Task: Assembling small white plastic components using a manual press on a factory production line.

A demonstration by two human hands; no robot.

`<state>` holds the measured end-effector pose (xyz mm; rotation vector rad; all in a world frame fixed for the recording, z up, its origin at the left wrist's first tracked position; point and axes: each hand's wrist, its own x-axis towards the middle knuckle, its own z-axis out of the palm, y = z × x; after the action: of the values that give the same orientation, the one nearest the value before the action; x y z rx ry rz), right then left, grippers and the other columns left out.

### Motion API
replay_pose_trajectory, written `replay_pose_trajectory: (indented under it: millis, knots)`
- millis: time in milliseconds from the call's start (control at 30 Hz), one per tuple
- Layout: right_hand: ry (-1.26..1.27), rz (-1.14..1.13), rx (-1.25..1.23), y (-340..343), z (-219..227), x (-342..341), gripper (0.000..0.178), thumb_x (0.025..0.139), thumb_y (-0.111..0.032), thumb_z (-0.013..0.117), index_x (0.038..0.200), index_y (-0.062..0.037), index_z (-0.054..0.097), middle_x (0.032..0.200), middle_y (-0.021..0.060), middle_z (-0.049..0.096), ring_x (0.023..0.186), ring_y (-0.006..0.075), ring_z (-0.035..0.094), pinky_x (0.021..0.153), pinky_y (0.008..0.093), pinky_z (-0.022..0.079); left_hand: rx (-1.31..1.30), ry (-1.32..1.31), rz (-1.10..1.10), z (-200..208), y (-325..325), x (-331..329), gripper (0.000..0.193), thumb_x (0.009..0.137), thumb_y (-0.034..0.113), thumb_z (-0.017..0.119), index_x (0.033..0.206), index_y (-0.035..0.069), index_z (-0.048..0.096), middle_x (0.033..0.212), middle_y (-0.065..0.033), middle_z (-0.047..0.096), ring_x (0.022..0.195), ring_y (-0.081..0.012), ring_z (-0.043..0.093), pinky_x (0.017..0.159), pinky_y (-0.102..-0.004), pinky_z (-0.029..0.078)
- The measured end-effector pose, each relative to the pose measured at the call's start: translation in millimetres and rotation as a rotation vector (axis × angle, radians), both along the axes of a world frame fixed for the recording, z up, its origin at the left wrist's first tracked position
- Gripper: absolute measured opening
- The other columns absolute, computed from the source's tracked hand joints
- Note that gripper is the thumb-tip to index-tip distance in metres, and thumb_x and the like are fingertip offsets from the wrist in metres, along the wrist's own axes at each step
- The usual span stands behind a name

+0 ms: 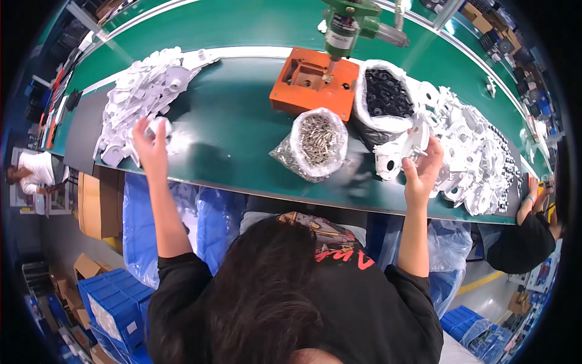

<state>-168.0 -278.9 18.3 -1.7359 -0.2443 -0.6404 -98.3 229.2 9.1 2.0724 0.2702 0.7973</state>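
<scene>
My left hand [151, 148] is raised at the near edge of the left heap of white plastic parts [136, 85]. Its thumb and fingers are apart, and a small white part [162, 125] shows by the fingertips; contact is unclear. On the other side, my right hand [425, 167] is closed on a white plastic part [417, 138] with a rounded upright piece. It is held at the left edge of the right heap of white plastic parts [476, 148]. Another white part with a dark hole [388, 159] lies beside the thumb.
An orange fixture block [285, 91] sits beneath a green driver tool [342, 39]. Nearer stands a bag of screws [318, 139]; right of the block is a bag of black parts [388, 94]. Blue lined bins [142, 224] stand below the green bench [242, 115]. A person [524, 242] works at far right.
</scene>
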Motion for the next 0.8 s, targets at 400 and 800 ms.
replay_pose_trajectory:
  millis: [400, 800]
  knots:
    - [-0.275, 0.509, -0.439, 95, 63, 11, 0.074, 0.065, -0.008, 0.079, 0.128, -0.0094, 0.041, 0.131, 0.0257, 0.046, 0.123, 0.0381, 0.044, 0.099, 0.0444, 0.037, -1.536, 0.721, -1.184, 54, -186, -27, 0.063, 0.097, 0.049, 0.029, 0.127, -0.004, 0.044, 0.111, -0.0223, 0.059, 0.086, -0.0330, 0.065, 0.069, -0.0402, 0.057]
    - [-0.235, 0.576, -0.415, 100, 71, 6, 0.074, 0.067, -0.015, 0.078, 0.130, -0.0097, 0.041, 0.128, 0.0237, 0.048, 0.119, 0.0381, 0.047, 0.098, 0.0466, 0.036, -1.408, 0.856, -0.965, 45, -204, -39, 0.032, 0.094, 0.034, 0.052, 0.112, 0.008, 0.052, 0.084, -0.0033, 0.059, 0.073, -0.0102, 0.057, 0.062, -0.0247, 0.048]
